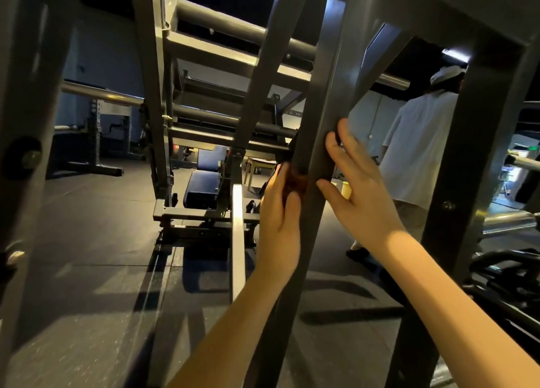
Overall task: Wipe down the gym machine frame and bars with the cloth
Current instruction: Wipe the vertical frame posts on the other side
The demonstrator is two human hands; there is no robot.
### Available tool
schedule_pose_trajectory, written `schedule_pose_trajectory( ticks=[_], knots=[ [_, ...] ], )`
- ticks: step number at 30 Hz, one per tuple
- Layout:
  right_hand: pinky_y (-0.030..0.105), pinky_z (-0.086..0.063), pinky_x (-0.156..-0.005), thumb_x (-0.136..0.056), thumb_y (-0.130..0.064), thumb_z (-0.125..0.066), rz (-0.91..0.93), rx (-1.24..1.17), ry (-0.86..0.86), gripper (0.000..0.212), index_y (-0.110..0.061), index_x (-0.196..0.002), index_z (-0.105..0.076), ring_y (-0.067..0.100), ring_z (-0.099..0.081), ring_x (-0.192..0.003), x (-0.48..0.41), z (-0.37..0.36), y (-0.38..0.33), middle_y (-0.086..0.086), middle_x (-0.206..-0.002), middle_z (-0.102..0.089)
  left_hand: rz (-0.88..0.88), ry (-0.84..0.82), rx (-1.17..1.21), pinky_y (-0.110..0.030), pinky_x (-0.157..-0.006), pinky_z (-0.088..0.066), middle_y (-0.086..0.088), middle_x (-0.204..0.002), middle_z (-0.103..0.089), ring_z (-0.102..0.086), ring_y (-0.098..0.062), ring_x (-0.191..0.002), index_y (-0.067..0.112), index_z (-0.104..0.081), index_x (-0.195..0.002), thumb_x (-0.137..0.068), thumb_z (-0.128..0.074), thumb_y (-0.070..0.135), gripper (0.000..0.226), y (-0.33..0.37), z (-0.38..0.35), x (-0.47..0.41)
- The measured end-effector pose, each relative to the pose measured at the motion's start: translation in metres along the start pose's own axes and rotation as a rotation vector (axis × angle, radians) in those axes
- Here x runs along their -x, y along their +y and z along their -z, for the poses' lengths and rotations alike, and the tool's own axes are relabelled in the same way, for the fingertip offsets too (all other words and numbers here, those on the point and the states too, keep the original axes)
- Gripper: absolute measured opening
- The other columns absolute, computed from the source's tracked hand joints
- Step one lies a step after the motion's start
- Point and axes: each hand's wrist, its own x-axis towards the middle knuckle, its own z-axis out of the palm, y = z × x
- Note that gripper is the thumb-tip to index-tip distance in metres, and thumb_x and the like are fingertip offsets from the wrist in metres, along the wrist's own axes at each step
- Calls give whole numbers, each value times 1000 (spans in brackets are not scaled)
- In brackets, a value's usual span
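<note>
Left hand (pixel 279 212) presses a bunched reddish cloth (pixel 295 183) against the near slanted frame bar (pixel 321 142); right hand (pixel 358 189) lies spread on its right face. Soft, light cloth probably wipes best wrapped around the rigid bar.

Left hand (pixel 279 212) presses the cloth (pixel 295 183) against the frame post (pixel 321 142) — right hand (pixel 361 194) opposite, bench (pixel 204 183) behind.

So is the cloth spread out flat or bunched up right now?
Bunched up. The cloth shows only as a small reddish-brown wad pressed against the frame post by the left hand; the right hand rests open on the post.
</note>
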Motion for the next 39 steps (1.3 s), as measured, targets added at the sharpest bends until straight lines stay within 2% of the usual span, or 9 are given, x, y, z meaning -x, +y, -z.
schedule_pose_trajectory(
  ticks=[4, 11, 16, 18, 21, 25, 30, 37, 39],
  knots=[
    [58, -28, -113, -92, -41, -40, -40, 3, -27, 65, -19, -151, -25, 28, -17, -147, 0, 0, -3, 1, -162, -12, 190, 48, -31, -35, -86, -55, 2, -111, -64, -66, -14, -100, 35, -48, -128, -96, -40, 53, 37, -18, 13, 37],
    [51, -22, -113, -90, -21, -64, -22, 237, -31, 65, -15, -147, -33, 33, -26, -143, 54, -14, -11, 9, -158, -23, -3, -20, -52, -47, -106, -44, -6, -136, -52, -52, -20, -127, 16, -35, -146, -98, -39, 44, 56, -4, 4, 15],
    [52, -20, -115, -87, -24, -64, -112, 257, -82, 75, -18, -150, -23, 30, -19, -146, 99, -36, -20, 7, -159, -19, 244, -21, -87, -39, -107, -42, 16, -128, -56, -52, 2, -120, 42, -42, -133, -102, -36, 39, 32, -34, 29, 70],
    [51, -19, -115, -86, -29, -59, -144, 234, -74, 75, -17, -150, -22, 30, -19, -145, 104, -41, -30, 7, -159, -18, 327, -34, 17, -47, -107, -43, 4, -124, -61, -58, -10, -118, 36, -46, -131, -96, -40, 45, 37, -32, 32, 77],
    [49, -18, -114, -82, -30, -59, -156, 217, -67, 78, -15, -150, -24, 31, -23, -144, 111, -48, -36, 7, -158, -21, 220, -64, 13, -38, -106, -45, 3, -133, -54, -53, -11, -124, 31, -38, -141, -95, -40, 42, 47, -12, 23, 54],
    [49, -21, -114, -81, -31, -61, -157, 213, -61, 79, -14, -150, -25, 31, -26, -143, 113, -53, -31, 7, -158, -22, 107, -78, -43, -45, -108, -42, 0, -140, -47, -49, -15, -129, 25, -31, -149, -97, -37, 46, 56, -7, 14, 22],
    [48, -19, -114, -83, -32, -59, -152, 184, -71, 78, -14, -150, -24, 29, -22, -144, 112, -54, -31, 5, -159, -16, 352, -36, 69, -58, -101, -44, -9, -117, -65, -64, -25, -110, 20, -51, -130, -94, -42, 46, 45, -44, 35, 76],
    [52, -25, -112, -78, -27, -67, -116, 146, -14, 83, -15, -149, -24, 32, -28, -141, 112, -58, -24, 9, -157, -23, 56, -64, -85, -31, -102, -45, 8, -124, -53, -54, -5, -116, 26, -38, -137, -100, -32, 37, 39, 9, 3, -4],
    [55, -28, -112, -79, -27, -66, -111, 135, -12, 83, -16, -149, -23, 32, -28, -142, 113, -58, -24, 9, -157, -22, 57, -56, -52, -36, -105, -45, 4, -128, -55, -55, -9, -120, 21, -40, -139, -100, -33, 39, 43, -5, 8, 5]
  ],
)
